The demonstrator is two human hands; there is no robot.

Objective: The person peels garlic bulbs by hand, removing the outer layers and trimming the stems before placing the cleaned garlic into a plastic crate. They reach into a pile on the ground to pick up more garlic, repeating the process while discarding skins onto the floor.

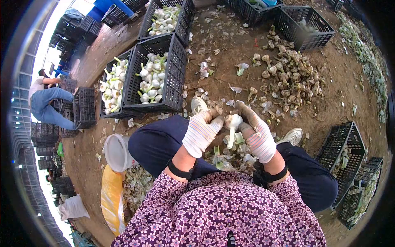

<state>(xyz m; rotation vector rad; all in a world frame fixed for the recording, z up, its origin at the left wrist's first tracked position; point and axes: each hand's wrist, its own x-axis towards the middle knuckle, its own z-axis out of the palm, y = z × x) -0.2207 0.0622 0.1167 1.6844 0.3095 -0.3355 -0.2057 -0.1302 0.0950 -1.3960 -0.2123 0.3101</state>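
A garlic bulb [234, 121] with a pale cut stem pointing down toward me is held between my gloved hands, above my lap. My left hand [202, 131] is closed, its thumb and fingers pinched at the bulb's left side, where some brownish skin shows. My right hand [258, 132] curls around the bulb's right side, thumb against it. Both gloves are white with stripes and soiled at the fingertips. Loose peeled skins [224, 160] lie on the ground below my hands. Beyond them is a heap of unpeeled brown garlic [294, 74].
Black crates of white garlic [154, 78] stand ahead on the left. Another crate [304, 31] is at the far right, and a crate [343, 152] leans near my right knee. A white bucket [117, 152] and yellow sack [112, 197] are left. A person [45, 99] works by stacked crates.
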